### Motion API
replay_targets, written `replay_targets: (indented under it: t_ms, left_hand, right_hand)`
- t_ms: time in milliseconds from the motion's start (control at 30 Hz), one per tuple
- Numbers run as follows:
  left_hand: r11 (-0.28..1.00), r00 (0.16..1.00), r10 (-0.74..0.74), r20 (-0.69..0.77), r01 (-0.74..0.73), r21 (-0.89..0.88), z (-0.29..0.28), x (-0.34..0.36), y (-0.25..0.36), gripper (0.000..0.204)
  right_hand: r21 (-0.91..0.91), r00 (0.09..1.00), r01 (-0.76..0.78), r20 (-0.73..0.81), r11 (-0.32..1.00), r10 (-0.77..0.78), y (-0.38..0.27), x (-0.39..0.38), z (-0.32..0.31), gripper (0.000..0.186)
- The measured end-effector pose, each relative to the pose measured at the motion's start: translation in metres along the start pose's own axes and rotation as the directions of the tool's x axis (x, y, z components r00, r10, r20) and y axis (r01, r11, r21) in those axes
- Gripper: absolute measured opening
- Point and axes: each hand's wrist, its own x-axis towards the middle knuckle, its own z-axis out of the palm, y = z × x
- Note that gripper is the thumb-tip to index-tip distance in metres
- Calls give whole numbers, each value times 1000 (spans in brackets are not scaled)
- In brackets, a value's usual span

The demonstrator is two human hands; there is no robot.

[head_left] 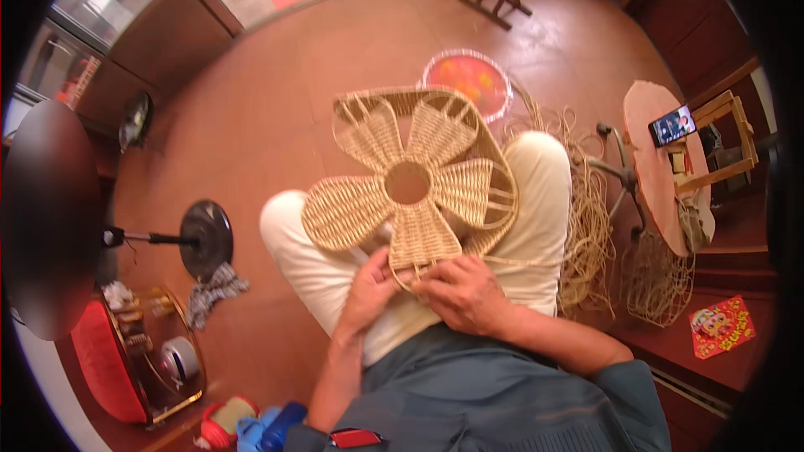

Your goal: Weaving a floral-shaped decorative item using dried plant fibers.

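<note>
A woven flower-shaped piece [343,209] of tan cord rests across my lap, its petals set round an open ring in the middle. Bare frame loops show at the tips of several petals; the left petal is filled to its rim. At the nearest petal's lower edge, my left hand [369,291] pinches the frame from the left. My right hand [463,293] is closed on the same edge just to the right, its fingertips close to the left ones. From there a strand of cord [528,262] runs right, over my thigh, toward a tangled heap of cord [586,234].
A round red tray [469,82] lies on the floor ahead. To the right stands a wooden-topped table [653,167] with a phone [672,126] on it, above a wire basket [662,285]. A fan base [207,239] and a red-sided rack [109,360] are at left.
</note>
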Motion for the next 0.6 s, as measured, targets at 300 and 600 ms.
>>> replay_targets:
  t_ms: [300, 600]
  left_hand:
    - [999, 1000, 19, -24, -19, -33, 6, -6, 7, 58]
    - [996, 996, 63, -67, -58, 65, 12, -12, -9, 48]
  right_hand:
    - [9, 999, 14, -36, 1000, -13, -1, 2, 3, 16]
    - [4, 999, -37, -7, 999, 37, -5, 8, 4, 27]
